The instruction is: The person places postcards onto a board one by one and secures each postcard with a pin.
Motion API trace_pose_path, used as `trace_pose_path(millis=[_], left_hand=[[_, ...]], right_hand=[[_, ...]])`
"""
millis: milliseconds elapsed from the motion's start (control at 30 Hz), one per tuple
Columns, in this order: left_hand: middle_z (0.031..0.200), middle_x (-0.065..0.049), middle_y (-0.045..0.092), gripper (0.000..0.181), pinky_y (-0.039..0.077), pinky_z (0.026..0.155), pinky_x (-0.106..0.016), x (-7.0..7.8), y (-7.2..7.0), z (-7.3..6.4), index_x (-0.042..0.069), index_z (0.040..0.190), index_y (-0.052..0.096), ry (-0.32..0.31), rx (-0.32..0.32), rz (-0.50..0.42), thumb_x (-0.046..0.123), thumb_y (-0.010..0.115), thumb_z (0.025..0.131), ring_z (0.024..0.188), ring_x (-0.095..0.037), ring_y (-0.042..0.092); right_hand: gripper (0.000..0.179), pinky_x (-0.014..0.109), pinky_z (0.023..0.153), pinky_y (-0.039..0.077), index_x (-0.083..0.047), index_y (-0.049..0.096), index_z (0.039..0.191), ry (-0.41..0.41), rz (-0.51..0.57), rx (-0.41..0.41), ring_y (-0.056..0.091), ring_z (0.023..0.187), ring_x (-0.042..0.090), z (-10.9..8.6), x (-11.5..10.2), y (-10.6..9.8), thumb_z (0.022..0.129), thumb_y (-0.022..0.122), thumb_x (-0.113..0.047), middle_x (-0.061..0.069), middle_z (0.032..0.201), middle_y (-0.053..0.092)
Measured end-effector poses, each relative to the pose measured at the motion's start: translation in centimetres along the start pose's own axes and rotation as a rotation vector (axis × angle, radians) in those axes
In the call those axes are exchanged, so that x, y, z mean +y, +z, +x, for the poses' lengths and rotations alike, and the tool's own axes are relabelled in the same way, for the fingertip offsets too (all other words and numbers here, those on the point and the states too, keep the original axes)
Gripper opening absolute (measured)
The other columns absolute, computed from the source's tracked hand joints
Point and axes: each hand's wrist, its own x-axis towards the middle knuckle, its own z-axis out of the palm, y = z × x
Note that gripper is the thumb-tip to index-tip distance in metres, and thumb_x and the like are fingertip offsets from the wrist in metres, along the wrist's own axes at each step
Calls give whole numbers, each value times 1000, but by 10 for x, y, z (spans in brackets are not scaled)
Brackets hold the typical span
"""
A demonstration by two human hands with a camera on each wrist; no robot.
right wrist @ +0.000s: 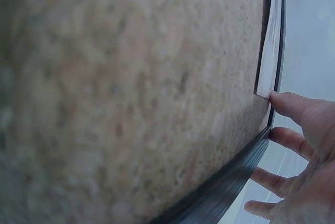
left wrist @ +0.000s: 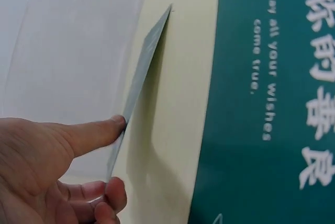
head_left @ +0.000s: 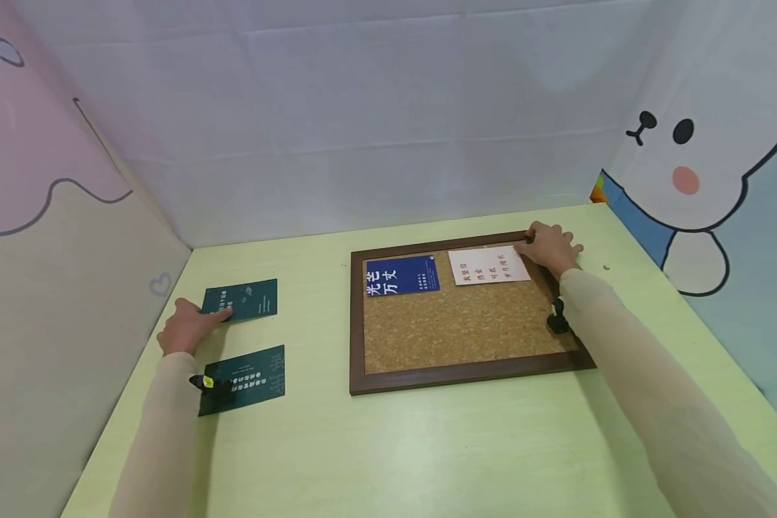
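Note:
My left hand [head_left: 186, 326] pinches a dark green card [head_left: 259, 296] by its left end, thumb on top and fingers curled below. In the left wrist view that card [left wrist: 140, 72] stands tilted over the table, seen nearly edge-on. At the upper right corner of a brown-framed cork board [head_left: 453, 327] is my right hand [head_left: 549, 247]. Its thumb [right wrist: 290, 103] touches the right end of a white card [head_left: 488, 265] with red writing, while the forefinger meets the frame. A blue card [head_left: 403, 275] lies on the board, left of the white one.
A second dark green card [head_left: 259, 374] lies on the pale green table [head_left: 388, 453], partly hidden by the left wrist's black camera [head_left: 212, 385]. Another black camera [head_left: 558, 319] on the right wrist overlaps the board's right side. White cloth [head_left: 375, 129] closes off the back.

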Motion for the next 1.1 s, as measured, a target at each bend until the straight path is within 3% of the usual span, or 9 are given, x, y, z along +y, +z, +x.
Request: trace_pose_path(millis=[133,233,400,500,633,833,1000,1100], left_hand=[[118,-31,54,67,39,83,-53,-4,-9,-2,-10,124,42,38,-16,-4,46,61,92,100,-41,51],[116,-30,57,55,42,77,-47,-6,-17,-4,-8,120,44,55,-74,-40,37,61,94,98,-39,50],[125,-32,57,47,42,85,-51,-9,-28,-6,-10,125,41,88,-217,-119,24,55,97,106,-42,49],[126,-33,56,48,41,86,-52,-10,-31,-6,-12,128,42,111,-252,-126,21,54,96,103,-40,51],[118,-27,64,43,38,78,-44,-8,-33,-9,-11,124,51,125,-239,-116,22,55,97,91,-32,51],[100,-16,75,39,35,72,-39,-7,-31,-17,-7,115,62,142,-163,-150,28,58,98,87,-30,51],[104,-15,74,46,37,83,-48,-10,-26,-17,-5,120,61,92,-119,-279,34,62,96,97,-33,50],[100,-7,76,49,32,89,-52,-13,-23,-13,-1,123,59,67,-122,-386,38,63,95,100,-30,46]], right_hand=[[46,76,100,14,-1,47,127,0,-7,-3,28,124,61,-1,-1,0,98,53,-37,37,131,37],[45,76,100,14,-2,47,126,-6,-3,3,27,124,61,-1,-1,1,98,53,-36,37,131,37],[43,77,100,13,-1,48,124,-15,4,10,27,124,61,-1,0,1,97,53,-34,37,130,38],[42,76,100,14,-1,48,123,-15,5,11,28,123,61,-1,-1,0,98,53,-34,36,129,39],[41,76,100,14,-1,48,123,-14,7,11,29,123,61,-2,-3,0,98,54,-34,36,128,39],[42,75,99,15,-1,48,123,-15,4,9,29,122,61,-3,-3,0,98,53,-34,36,128,40],[42,76,99,14,-1,48,124,-20,7,9,29,123,61,-3,-1,0,98,53,-33,36,128,39],[43,76,99,14,0,47,125,-20,6,1,28,123,61,-4,-1,-1,98,53,-33,36,128,39]])
